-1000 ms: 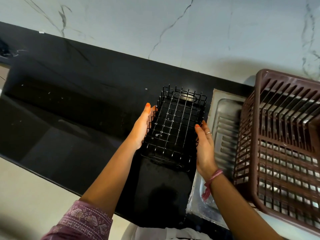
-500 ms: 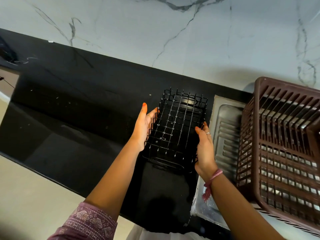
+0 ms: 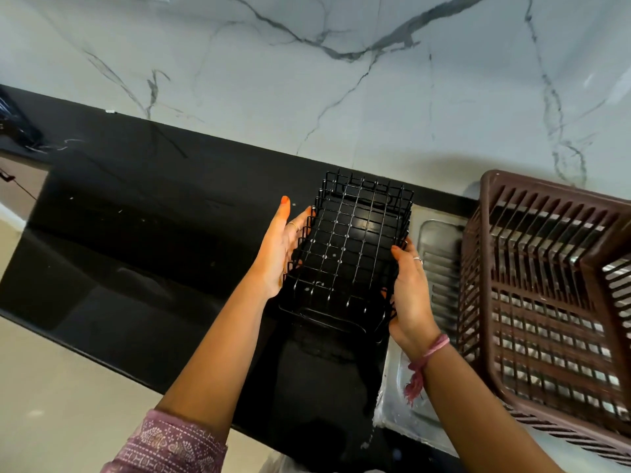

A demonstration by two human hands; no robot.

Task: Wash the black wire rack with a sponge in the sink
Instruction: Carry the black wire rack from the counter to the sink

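The black wire rack [image 3: 348,247], a shallow grid basket, is held just above the black countertop [image 3: 143,240], tilted with its far end higher. My left hand [image 3: 278,254] presses flat against its left side, thumb and fingers straight. My right hand [image 3: 409,295] grips the right side, thumb hooked over the rim and fingers hidden behind the wires. No sponge is in view.
A steel ribbed drainboard [image 3: 440,268] lies right of the rack. On it stands a brown slatted plastic dish basket [image 3: 546,302]. A white marble wall [image 3: 341,97] rises behind the counter. Dark objects sit at the far left edge [image 3: 17,131].
Both hands have closed in on the rack's sides and raised it slightly off the counter. The camera has tilted up, showing more wall.
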